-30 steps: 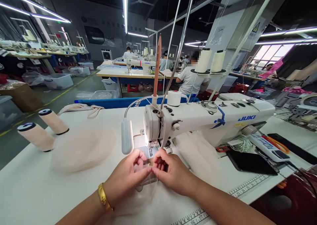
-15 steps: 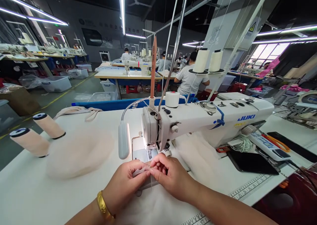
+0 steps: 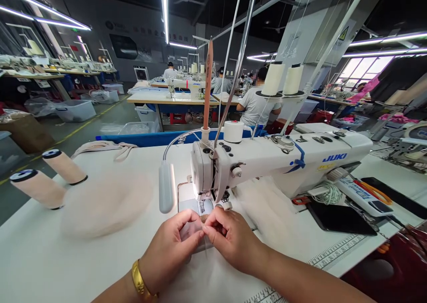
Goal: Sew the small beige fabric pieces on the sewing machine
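My left hand (image 3: pixel 176 243) and my right hand (image 3: pixel 233 240) meet fingertip to fingertip just in front of the needle area of a white sewing machine (image 3: pixel 280 160). Both pinch the edge of a thin, sheer pale fabric (image 3: pixel 213 276), which hangs down over the table edge side toward me. A gold bangle (image 3: pixel 140 280) circles my left wrist. Behind my fingers the presser foot (image 3: pixel 202 206) is lit by a lamp (image 3: pixel 166 187). The exact edge between my fingertips is mostly hidden.
Two peach thread cones (image 3: pixel 40 189) lie at the left beside a heap of sheer fabric (image 3: pixel 103 209). More sheer fabric (image 3: pixel 267 205) lies under the machine arm. A black phone (image 3: pixel 340 218) rests at the right, near a printed ruler (image 3: pixel 336 252). A person (image 3: pixel 258 105) sits ahead.
My hands stay together at the fabric edge, with the fingers shifting slightly and the left index finger rising a little. The view has moved slightly.
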Demonstrator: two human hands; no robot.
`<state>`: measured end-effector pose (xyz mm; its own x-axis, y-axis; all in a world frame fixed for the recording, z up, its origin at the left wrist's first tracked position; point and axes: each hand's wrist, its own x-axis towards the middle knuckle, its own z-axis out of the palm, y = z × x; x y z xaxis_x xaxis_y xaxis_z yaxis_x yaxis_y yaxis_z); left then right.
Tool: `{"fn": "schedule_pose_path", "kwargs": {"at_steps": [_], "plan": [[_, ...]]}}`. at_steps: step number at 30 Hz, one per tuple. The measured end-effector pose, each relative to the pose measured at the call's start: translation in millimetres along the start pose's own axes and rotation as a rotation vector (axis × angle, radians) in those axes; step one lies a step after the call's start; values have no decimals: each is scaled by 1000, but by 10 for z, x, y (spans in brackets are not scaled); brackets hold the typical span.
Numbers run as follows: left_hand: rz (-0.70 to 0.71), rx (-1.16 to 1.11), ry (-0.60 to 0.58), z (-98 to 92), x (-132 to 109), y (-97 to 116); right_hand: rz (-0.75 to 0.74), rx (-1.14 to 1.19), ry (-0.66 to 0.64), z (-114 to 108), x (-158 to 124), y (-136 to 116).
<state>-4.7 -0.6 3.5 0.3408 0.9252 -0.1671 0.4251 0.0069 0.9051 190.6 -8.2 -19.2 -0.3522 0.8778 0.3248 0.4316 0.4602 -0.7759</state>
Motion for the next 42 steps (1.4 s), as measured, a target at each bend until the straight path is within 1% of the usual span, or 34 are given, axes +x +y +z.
{"fn": "schedule_pose_path", "kwargs": {"at_steps": [3, 5, 10, 16, 18, 19, 21, 24, 26, 28, 29, 30, 31, 33, 34, 36, 39, 42], "plan": [[-5, -21, -51, 1, -7, 28, 8, 2, -3, 2, -5, -2], [-9, -36, -65, 1, -7, 33, 17, 6, -6, 4, -6, 0], [-20, -37, -33, -7, -3, -6, 38, 11, 0, 0, 2, 2], [-12, -43, -15, -6, -18, -19, 83, 40, -25, -17, -4, -15], [1, -11, 8, 5, -6, -24, 99, 35, -16, -8, -3, -13], [24, 34, 31, 14, 7, -31, 106, 24, -12, 2, 2, -9], [98, 202, 95, 35, 43, -56, 119, -35, -16, 30, 24, 1], [177, 518, 181, 83, 90, -113, 140, -211, -33, 80, 77, 20], [230, 661, 270, 121, 90, -149, 154, -313, -25, 106, 110, 32], [352, 760, 403, 156, 63, -176, 162, -356, -9, 119, 130, 44], [432, 802, 443, 170, 45, -185, 159, -360, -4, 122, 133, 50], [511, 832, 447, 179, 28, -194, 152, -359, 1, 123, 131, 58], [581, 845, 413, 183, 14, -203, 143, -357, 4, 122, 127, 68], [660, 831, 295, 178, 2, -222, 120, -356, 7, 114, 112, 95], [672, 815, 248, 170, 3, -233, 103, -360, 9, 107, 104, 112], [663, 800, 207, 148, 14, -256, 51, -375, 4, 85, 87, 148], [657, 826, 202, 118, 27, -282, -65, -415, -44, 40, 60, 195], [688, 854, 223, 102, 30, -301, -159, -473, -87, 7, 29, 221]]}}
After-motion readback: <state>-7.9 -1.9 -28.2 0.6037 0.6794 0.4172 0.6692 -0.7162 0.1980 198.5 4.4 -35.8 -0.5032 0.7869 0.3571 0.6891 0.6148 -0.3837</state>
